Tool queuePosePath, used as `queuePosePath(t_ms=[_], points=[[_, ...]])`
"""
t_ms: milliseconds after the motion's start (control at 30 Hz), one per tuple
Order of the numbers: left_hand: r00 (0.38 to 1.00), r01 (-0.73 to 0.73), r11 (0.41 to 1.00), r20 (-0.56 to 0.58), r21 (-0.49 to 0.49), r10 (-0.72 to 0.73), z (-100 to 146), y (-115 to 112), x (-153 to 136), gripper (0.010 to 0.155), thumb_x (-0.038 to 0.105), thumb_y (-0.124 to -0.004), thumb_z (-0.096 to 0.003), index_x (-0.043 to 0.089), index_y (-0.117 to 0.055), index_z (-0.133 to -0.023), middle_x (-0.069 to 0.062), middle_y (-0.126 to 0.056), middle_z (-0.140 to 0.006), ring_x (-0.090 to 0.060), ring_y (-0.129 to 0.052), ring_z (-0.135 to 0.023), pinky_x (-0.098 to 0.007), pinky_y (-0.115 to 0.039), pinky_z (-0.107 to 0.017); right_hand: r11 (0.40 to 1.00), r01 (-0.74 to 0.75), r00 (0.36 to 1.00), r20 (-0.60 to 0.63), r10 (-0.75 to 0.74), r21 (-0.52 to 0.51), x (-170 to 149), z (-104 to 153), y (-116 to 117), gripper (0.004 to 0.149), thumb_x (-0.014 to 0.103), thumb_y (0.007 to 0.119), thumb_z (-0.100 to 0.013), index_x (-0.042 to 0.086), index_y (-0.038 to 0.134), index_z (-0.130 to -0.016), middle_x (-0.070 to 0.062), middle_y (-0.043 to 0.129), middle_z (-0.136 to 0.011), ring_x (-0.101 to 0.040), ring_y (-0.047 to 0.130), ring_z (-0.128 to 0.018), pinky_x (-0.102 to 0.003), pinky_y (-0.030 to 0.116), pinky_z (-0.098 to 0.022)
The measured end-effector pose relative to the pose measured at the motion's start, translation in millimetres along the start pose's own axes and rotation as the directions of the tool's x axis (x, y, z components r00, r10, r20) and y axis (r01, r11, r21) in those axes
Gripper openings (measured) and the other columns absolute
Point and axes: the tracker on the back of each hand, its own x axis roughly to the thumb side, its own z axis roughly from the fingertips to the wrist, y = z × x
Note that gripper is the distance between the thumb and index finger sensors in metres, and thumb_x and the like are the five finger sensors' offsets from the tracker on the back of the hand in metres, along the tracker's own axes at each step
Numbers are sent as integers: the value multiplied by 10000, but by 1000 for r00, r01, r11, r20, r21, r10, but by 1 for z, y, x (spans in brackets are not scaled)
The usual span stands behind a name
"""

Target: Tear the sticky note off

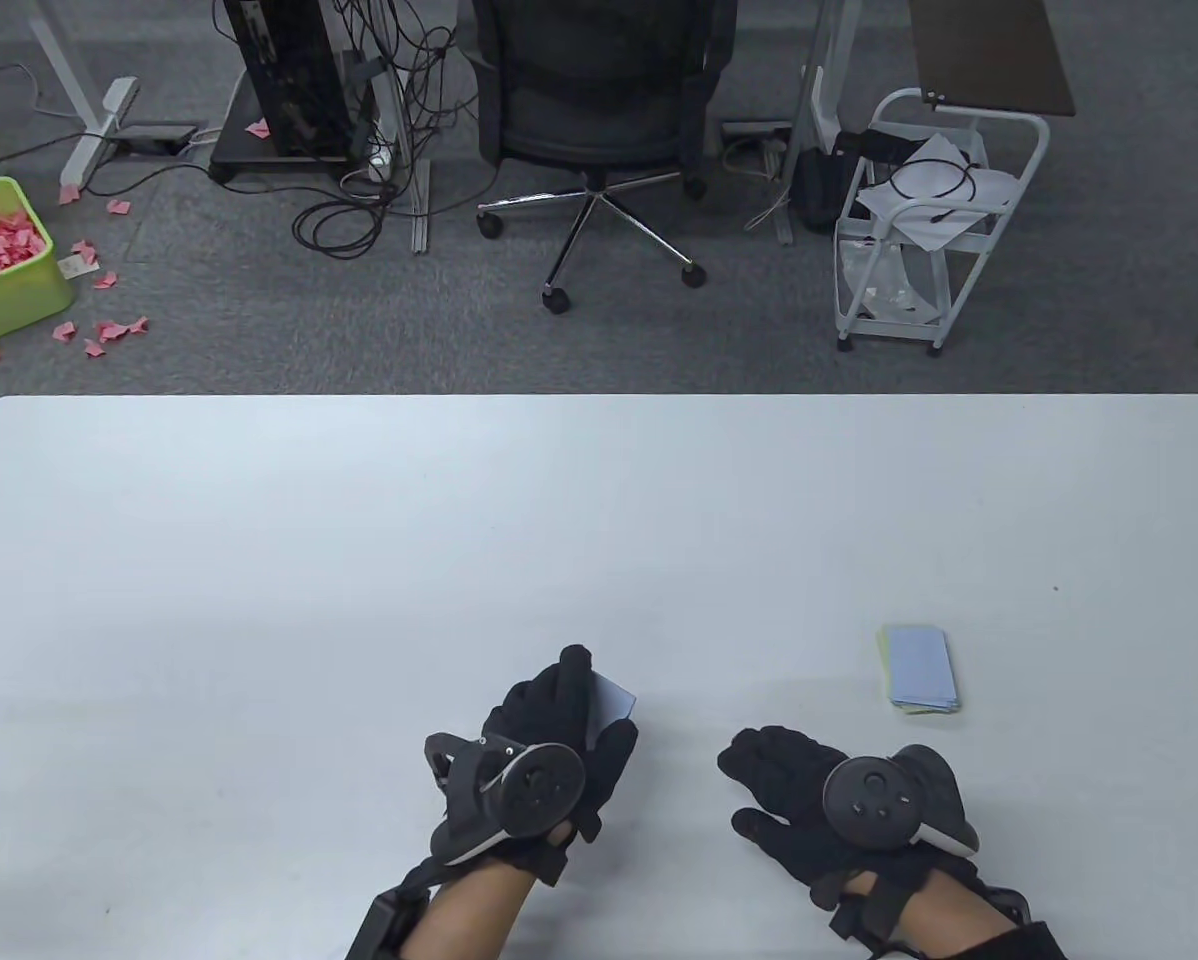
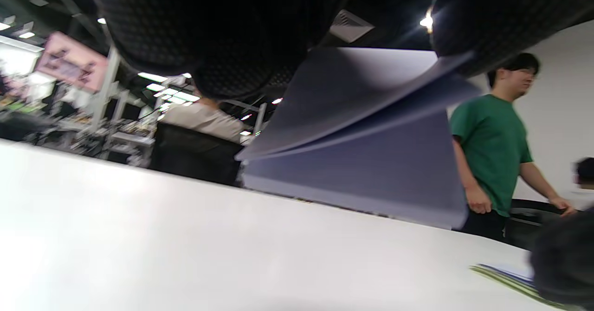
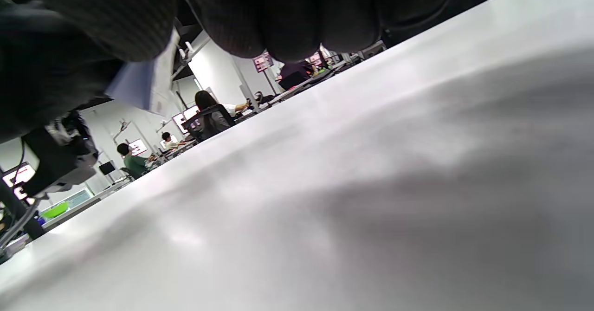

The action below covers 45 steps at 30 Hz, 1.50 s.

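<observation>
Your left hand (image 1: 539, 745) holds a small pad of pale lilac sticky notes (image 1: 611, 700) just above the surface (image 1: 359, 560), low in the table view and left of centre. The left wrist view shows the pad (image 2: 366, 162) clamped from above by gloved fingers (image 2: 209, 32), with its top sheets fanned apart from the block along one edge. So the left grip is narrow, holding the pad.

Your right hand (image 1: 819, 800) hovers beside it, apart from the pad, fingers loosely spread and holding nothing that shows. A second stack of notes (image 1: 919, 668) lies flat on the surface further right, untouched.

This looks like the step just ahead of the tear: pad secured, a sheet lifted, nothing pulled free yet. Next, you likely need to bring the right fingers across, pinch only the loose edge of the top sheet, and peel it away from the glued edge while the left hand keeps the block steady. Watch that you don't catch two sheets.
</observation>
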Motion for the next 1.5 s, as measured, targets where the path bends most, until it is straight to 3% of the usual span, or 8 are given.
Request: queuePosePath(t_ms=[233,467,667,867,1200,1333,1400,1500], points=[[982,89,996,168,20,-91,10,4,26,826,569,-835,-568,-45,-630,-1082,-228,-797,-970,-427,-901,-715,-517,-826,-507,948,316,943,-101,-318,-35,-13,-1,-2,656,598,707,-464,218,559,-979,-60,607,-1030,-356,695,-932,-505,628,-668],[952,139,990,275,10,-137,11,-3,49,830,567,-838,-568,-46,-626,-1086,-228,-796,-973,-429,-899,-719,-522,-821,-511,695,719,685,-164,-710,-8,-17,-2,13,748,648,707,-465,191,467,-1006,-90,551,-1044,-363,683,-935,-503,627,-672],[930,154,988,337,1,-146,12,-9,63,830,567,-838,-568,-43,-626,-1087,-227,-798,-973,-428,-900,-719,-523,-819,-514,548,836,543,-200,-816,31,-11,-6,27,721,607,748,-476,197,474,-1002,-80,570,-1033,-341,714,-920,-482,654,-663],[919,165,986,365,-13,-149,12,-15,70,827,567,-837,-569,-41,-627,-1088,-228,-797,-975,-430,-898,-722,-525,-817,-515,483,876,472,-232,-850,14,-6,-9,31,572,511,765,-493,205,597,-946,-45,720,-947,-280,849,-819,-430,742,-604],[910,184,983,380,-12,-165,13,-19,76,836,577,-827,-571,-39,-616,-1094,-229,-782,-986,-434,-885,-733,-526,-811,-521,563,823,538,-222,-813,-71,-6,-9,29,448,392,786,-490,187,688,-876,-42,834,-824,-225,957,-676,-375,815,-518],[962,-55,993,260,-102,79,12,-21,64,839,608,-741,-601,-37,-581,-1113,-229,-755,-1001,-439,-864,-748,-524,-798,-529,698,710,682,-152,-715,-96,-2,-8,18,423,351,766,-481,214,693,-875,-24,829,-827,-219,945,-669,-376,801,-517],[964,-200,971,153,-133,220,11,-23,57,774,557,-725,-615,-34,-603,-1099,-192,-797,-961,-403,-899,-706,-499,-819,-503,726,674,718,-111,-687,-134,1,-7,12,423,338,767,-477,220,691,-876,-24,820,-836,-226,936,-675,-381,794,-521],[887,-462,881,-35,-101,461,9,-25,46,645,455,-737,-618,-13,-675,-1057,-136,-861,-893,-346,-949,-641,-462,-853,-459,728,660,730,-71,-680,-187,3,-4,7,423,331,776,-480,222,687,-879,-27,815,-841,-230,935,-673,-381,794,-519]])
